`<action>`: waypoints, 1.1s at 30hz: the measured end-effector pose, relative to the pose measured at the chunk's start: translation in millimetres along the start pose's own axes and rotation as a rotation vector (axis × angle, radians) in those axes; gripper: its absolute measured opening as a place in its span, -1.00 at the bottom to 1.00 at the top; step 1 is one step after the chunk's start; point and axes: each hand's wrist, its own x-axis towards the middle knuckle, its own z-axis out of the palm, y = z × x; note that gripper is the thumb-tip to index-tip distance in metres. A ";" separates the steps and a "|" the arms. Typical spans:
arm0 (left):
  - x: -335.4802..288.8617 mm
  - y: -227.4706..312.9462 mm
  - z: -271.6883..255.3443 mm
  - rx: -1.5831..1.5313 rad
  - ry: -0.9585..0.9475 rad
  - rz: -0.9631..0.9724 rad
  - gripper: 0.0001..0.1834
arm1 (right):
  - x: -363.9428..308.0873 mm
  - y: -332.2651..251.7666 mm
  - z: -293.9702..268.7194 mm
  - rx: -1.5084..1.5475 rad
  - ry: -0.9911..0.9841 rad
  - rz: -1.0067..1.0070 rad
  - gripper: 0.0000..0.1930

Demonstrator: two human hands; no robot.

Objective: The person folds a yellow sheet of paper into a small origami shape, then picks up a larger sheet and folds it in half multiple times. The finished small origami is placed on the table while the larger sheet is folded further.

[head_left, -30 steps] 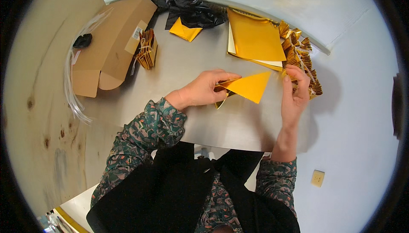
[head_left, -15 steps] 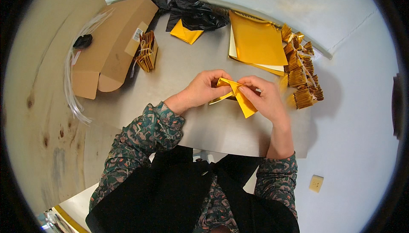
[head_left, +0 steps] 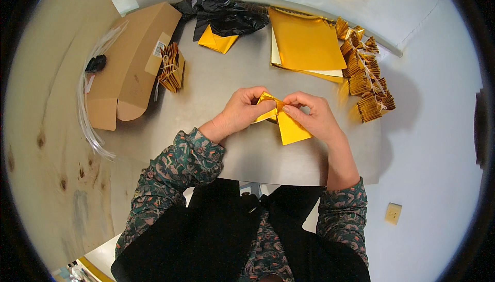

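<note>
Between my hands, above the near middle of the metal table (head_left: 216, 148), is a sheet of gold foil paper (head_left: 293, 130), partly folded. My left hand (head_left: 243, 110) pinches its left part between thumb and fingers. Closed on its upper edge, my right hand (head_left: 310, 116) has the thumb in front and the fingers behind. A flat gold flap hangs below the right fingertips, and a narrower folded strip shows under the left thumb. The fingers hide part of the folds.
At the back right lies a stack of gold sheets (head_left: 308, 39), beside tied bundles of folded gold paper (head_left: 367, 83). A folded gold piece (head_left: 217, 39) lies by a black plastic bag (head_left: 227, 16). Further left are another bundle (head_left: 171, 68), a cardboard box (head_left: 135, 57) and white ties (head_left: 85, 106).
The gold paper has turned in my hands: its hanging flap now shows broader and squarer rather than as a narrow point. Both hands still hold it. The whole view has shifted slightly.
</note>
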 end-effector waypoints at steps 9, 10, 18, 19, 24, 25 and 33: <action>-3.0 1.4 1.8 0.017 -0.010 -0.020 -0.87 | 0.3 5.1 1.6 0.054 -0.049 0.018 -0.83; -4.2 3.2 1.6 0.043 -0.017 -0.025 -0.87 | 0.0 5.3 1.1 0.052 -0.057 0.015 -0.84; -4.6 4.1 7.7 0.156 0.022 0.033 -0.81 | -0.1 4.6 0.2 0.116 -0.073 0.068 -0.85; -3.3 3.5 6.8 0.182 0.026 0.040 -0.80 | -0.1 4.3 0.3 0.146 -0.085 0.071 -0.85; -2.6 1.8 4.2 0.235 0.023 0.058 -0.83 | 0.1 3.2 6.2 0.000 0.004 -0.050 -0.85; -2.7 1.8 4.1 0.239 0.021 0.063 -0.83 | 0.0 3.1 6.8 -0.024 0.023 -0.087 -0.85; -2.8 -0.4 5.7 0.226 0.012 0.055 -0.83 | -0.3 6.7 3.8 -0.011 -0.008 -0.043 -0.85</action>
